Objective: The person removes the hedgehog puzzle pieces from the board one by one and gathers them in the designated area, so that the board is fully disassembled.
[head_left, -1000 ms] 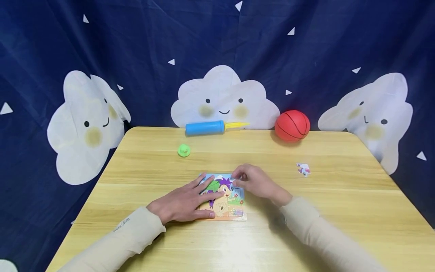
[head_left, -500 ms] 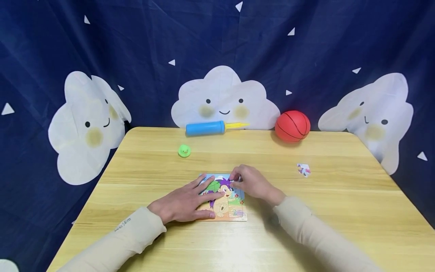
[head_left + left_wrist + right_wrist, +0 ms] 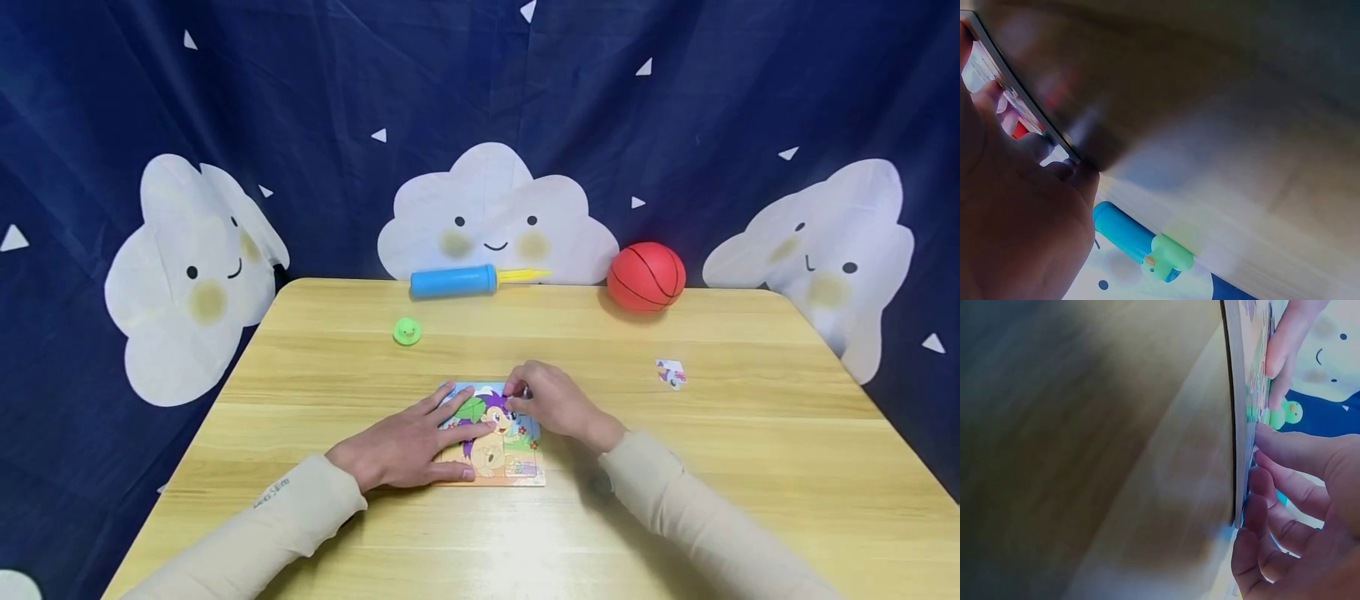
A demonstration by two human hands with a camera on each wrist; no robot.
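A jigsaw puzzle [image 3: 487, 460] with a purple-haired hedgehog picture lies flat on the table. My left hand [image 3: 408, 442] rests on its left half with the fingers spread, covering part of the picture. At the puzzle's upper right corner, my right hand [image 3: 558, 402] has its thumb and index finger curled together, pinching a small puzzle piece that the fingers mostly hide. In the right wrist view the thumb [image 3: 1291, 447] and fingertips meet right at the board's face. One loose puzzle piece [image 3: 670, 374], white and purple, lies on the table to the right.
A green toy duck [image 3: 407, 332] sits behind the puzzle to the left. Along the table's far edge lie a blue hand pump [image 3: 453, 282] with a yellow nozzle and a red ball [image 3: 646, 277]. A dark blue curtain [image 3: 322, 100] with clouds hangs behind the table [image 3: 300, 375].
My right hand has shifted slightly left along the puzzle's upper right corner, its fingers still pinched. The left hand stays in place, and so does the loose piece.
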